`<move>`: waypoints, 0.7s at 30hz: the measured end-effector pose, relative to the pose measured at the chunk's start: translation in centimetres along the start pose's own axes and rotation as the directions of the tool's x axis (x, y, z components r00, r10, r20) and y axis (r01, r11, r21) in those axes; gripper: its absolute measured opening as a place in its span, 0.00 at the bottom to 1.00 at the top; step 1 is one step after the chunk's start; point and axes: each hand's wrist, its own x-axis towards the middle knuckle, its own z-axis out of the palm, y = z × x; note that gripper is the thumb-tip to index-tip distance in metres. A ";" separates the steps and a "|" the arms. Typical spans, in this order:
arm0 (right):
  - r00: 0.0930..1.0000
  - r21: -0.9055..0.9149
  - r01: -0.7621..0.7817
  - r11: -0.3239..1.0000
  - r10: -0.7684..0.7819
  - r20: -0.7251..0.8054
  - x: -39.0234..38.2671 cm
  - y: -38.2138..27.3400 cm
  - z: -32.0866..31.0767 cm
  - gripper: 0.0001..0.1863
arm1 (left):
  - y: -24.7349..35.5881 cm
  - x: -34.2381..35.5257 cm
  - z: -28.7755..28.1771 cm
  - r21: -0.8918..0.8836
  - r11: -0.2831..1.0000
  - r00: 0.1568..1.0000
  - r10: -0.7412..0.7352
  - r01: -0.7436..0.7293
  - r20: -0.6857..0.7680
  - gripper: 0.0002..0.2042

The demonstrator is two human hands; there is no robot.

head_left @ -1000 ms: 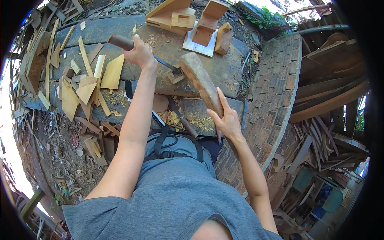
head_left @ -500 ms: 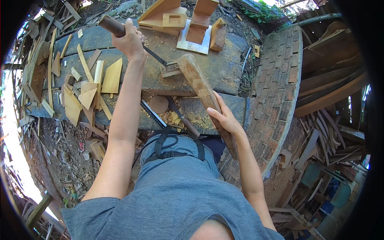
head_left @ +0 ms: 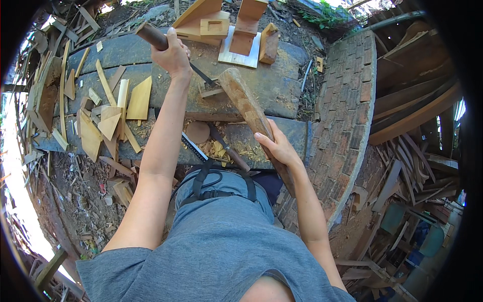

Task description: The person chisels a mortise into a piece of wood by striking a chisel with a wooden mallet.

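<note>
Your left hand [head_left: 172, 58] is clenching a chisel [head_left: 154, 37], hiding its middle; your right hand [head_left: 279, 145] is gripping a club [head_left: 245, 99], whose end is partly covering the block [head_left: 212, 92] right of your left hand.

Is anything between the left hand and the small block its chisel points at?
Nothing visible blocks that line: the chisel in the left hand runs down to the small block. The wooden club in the right hand overlaps the block's right end in this view; whether they touch, I cannot tell.
</note>
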 end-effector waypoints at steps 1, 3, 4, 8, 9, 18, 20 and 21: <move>1.000 -0.004 -0.001 1.000 0.001 -0.004 0.0 0.0 0.0 0.45 | -0.1 0.0 0.0 0.011 1.000 1.000 0.025 -0.025 -0.008 0.11; 1.000 0.014 0.000 1.000 0.000 0.002 0.0 0.1 0.0 0.45 | -0.1 -0.1 0.0 0.009 0.999 0.999 0.034 -0.034 -0.003 0.11; 1.000 0.030 -0.001 1.000 0.001 0.009 0.0 0.1 0.0 0.45 | 0.0 -0.3 0.1 0.007 0.999 0.999 0.041 -0.041 0.000 0.11; 1.000 -0.001 0.020 1.000 -0.020 -0.004 -0.2 -0.2 -0.2 0.43 | 0.2 -1.6 0.7 -0.014 0.998 0.996 0.067 -0.066 0.060 0.11; 0.999 0.038 -0.031 0.999 0.030 0.026 -0.5 -1.3 -0.3 0.42 | 0.1 -1.7 0.7 -0.012 0.995 0.994 0.097 -0.096 0.051 0.11; 0.999 0.108 -0.041 0.993 0.039 0.022 -0.9 -1.9 0.0 0.40 | 0.4 -2.3 -0.1 -0.024 0.991 0.992 0.129 -0.128 0.017 0.11; 0.999 0.099 -0.042 0.994 0.041 0.012 -0.7 -1.7 0.0 0.40 | 0.1 -2.2 -0.3 -0.039 0.992 0.992 0.123 -0.121 0.034 0.11; 0.999 0.102 -0.050 0.993 0.048 0.023 -0.6 -1.5 0.0 0.40 | 0.1 -2.3 -0.2 -0.023 0.990 0.990 0.137 -0.137 0.027 0.11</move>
